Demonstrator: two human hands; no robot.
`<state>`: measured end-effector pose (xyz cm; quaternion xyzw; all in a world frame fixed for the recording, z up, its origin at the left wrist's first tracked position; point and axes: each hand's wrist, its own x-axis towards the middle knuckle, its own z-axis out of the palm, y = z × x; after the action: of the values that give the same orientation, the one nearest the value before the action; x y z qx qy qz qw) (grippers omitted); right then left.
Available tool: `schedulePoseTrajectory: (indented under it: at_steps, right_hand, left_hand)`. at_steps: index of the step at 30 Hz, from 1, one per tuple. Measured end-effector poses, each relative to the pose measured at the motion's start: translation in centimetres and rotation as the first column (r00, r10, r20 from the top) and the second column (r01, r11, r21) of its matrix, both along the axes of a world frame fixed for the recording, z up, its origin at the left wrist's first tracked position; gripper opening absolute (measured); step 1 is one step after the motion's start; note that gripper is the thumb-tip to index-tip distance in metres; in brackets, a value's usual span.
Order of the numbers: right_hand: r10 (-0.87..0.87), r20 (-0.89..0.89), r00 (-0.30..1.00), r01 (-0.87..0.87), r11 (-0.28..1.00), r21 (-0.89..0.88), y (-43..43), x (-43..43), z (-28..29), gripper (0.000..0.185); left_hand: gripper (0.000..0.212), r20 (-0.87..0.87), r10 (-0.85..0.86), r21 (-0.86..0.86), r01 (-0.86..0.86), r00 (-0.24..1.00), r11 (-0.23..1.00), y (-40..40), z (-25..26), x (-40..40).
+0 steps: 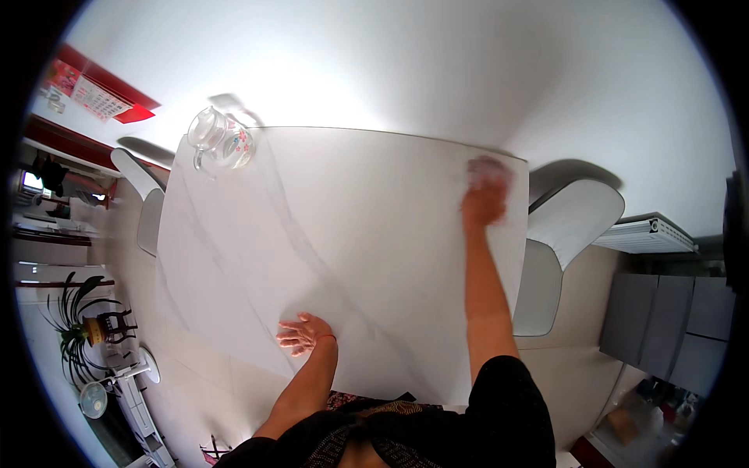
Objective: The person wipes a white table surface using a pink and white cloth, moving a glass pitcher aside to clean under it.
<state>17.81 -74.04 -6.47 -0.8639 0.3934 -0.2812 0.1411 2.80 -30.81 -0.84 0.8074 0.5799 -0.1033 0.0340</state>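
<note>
My right hand (484, 205) is stretched to the far right corner of a white marble-patterned table (351, 234). It grips a pinkish cloth (490, 169) against the tabletop; both are blurred. Near the front edge, my left hand (304, 334) lies flat on the table with its fingers spread and nothing in it. A red cord circles the left wrist. At the far left corner stands a clear glass pitcher (208, 131), with a clear glass vessel (239, 146) bearing red and blue flowers right beside it.
A white wall (380, 64) rises behind the table's far edge. One chair (576, 216) stands at the right side, another (137, 175) at the left. Beyond the right chair are a white radiator (649, 234) and a grey cabinet (661, 322). A potted plant (76, 333) and a fan (93, 399) are at lower left.
</note>
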Motion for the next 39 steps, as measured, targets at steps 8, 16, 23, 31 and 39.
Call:
schedulePoseTrajectory:
  at_steps: [8, 16, 23, 31, 39]
  right_hand:
    - [0.803, 0.134, 0.581, -0.806, 0.591, -0.045, 34.7, -0.8, 3.8, 0.023]
    - [0.868, 0.034, 0.496, -0.864, 0.497, -0.087, 33.0, -1.3, 2.4, 0.022]
    - [0.230, -0.153, 0.961, -0.257, 0.947, -0.193, 5.6, 3.2, 1.1, 0.034]
    - [0.088, -0.510, 0.856, -0.136, 0.989, -0.058, -3.2, -5.0, 5.9, 0.053]
    - [0.207, -0.432, 0.878, -0.254, 0.966, -0.053, 7.5, -20.2, 5.6, 0.052]
  left_hand:
    - [0.066, -0.005, 0.041, 0.025, -0.041, 0.999, 0.999, 2.0, -0.6, -0.8]
    - [0.068, 0.041, 0.042, 0.040, -0.044, 0.998, 0.998, 2.0, -2.3, -1.2]
    - [0.067, 0.175, 0.039, 0.023, -0.044, 0.984, 0.999, 4.1, -5.5, -1.7]
    - [0.067, 0.000, 0.020, 0.000, -0.020, 1.000, 1.000, 0.9, -1.0, -1.2]
    - [0.063, 0.131, 0.028, 0.219, -0.057, 0.991, 0.974, 5.0, -5.8, -1.3]
